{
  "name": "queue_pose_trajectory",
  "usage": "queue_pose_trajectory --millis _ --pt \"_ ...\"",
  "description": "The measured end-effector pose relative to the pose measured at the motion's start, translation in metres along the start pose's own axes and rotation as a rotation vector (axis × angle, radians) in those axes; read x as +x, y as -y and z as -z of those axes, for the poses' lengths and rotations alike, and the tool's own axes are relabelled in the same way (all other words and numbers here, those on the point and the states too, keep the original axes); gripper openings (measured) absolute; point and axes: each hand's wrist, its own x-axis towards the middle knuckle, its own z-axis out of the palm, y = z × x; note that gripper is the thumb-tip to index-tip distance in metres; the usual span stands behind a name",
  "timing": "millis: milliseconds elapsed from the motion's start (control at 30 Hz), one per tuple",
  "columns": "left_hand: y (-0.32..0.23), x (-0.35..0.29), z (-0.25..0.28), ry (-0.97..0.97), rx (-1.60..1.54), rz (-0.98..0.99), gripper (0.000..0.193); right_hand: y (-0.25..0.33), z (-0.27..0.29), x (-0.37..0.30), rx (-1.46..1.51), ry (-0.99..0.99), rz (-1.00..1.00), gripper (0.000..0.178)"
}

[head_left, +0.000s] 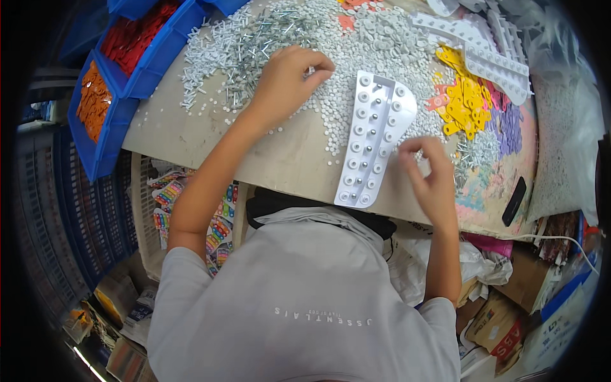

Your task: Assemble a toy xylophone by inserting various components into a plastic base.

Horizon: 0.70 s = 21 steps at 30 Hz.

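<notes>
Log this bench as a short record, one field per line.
Left hand: beside metal pins and small white round pieces; grip unclear
Right hand: just right of the white plastic frame; grip unclear
Frame contents: white rings along both sides, metal pieces down the middle
Table right: yellow plates, purple plates, black oblong object
Upper left: blue bins holding red pieces and orange pieces

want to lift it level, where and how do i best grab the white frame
Probably across the narrower near half of the white frame, the right hand coming from the right, on its two long outer edges. It tapers toward that end, so the span is smaller; the round pieces and metal pins sit between those edges.
</notes>
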Motion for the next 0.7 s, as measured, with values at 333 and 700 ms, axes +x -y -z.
queue_pose_trajectory --millis 333,700 --pt "-0.012 -0.028 -0.015 -0.068 0.062 -0.107 0.007 0.020 -0.033 -0.057 0.107 0.134 -0.053 0.009" --pt "-0.069 -0.109 -0.006 0.156 -0.379 0.013 0.005 -0.003 -0.073 -0.080 -0.166 -0.190 0.210 0.020"
